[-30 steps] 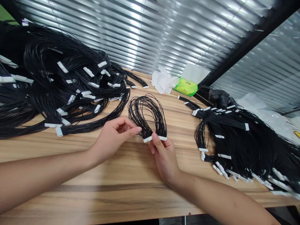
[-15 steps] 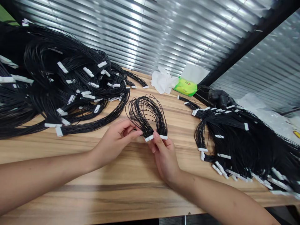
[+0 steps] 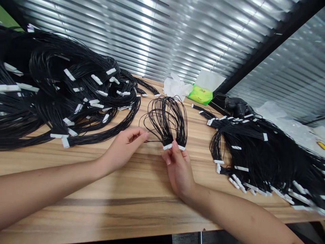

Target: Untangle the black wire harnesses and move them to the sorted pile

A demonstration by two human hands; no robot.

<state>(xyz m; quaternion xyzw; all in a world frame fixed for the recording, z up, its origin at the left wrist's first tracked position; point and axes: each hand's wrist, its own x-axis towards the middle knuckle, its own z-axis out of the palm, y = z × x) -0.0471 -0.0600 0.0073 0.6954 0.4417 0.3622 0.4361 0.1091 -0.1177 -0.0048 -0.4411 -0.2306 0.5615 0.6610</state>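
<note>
- The right hand (image 3: pixel 179 173) has its grip closed on the wire harness (image 3: pixel 169 117). Thumb and fingers pinch the two white connectors (image 3: pixel 167 146), which sit side by side just above the fingertips.
- From this grip the harness goes upward and away from the person. Its black wires open like a fan into one loop, which stands lifted above the desk (image 3: pixel 127 203).
- The long axis of the loop runs from the connectors to its rounded top, nearly upright and leaning a little to the right.
- The left hand (image 3: pixel 122 149) is to the left of the loop, at about the height of the connectors. Its fingers are half curled and the fingertips point toward the lower left side of the loop.
- One thin strand bulges out of the loop toward these fingertips. Whether the left grip pinches it or is only beside it cannot be told.
- So the right hand touches the harness, and the left hand is just beside it.
- A large heap of harnesses (image 3: pixel 63 91) lies to the left and a second heap (image 3: pixel 254 152) to the right, both apart from the held loop.
- A crumpled tissue (image 3: pixel 175 88) and a green packet (image 3: pixel 200 94) lie behind it.
</note>
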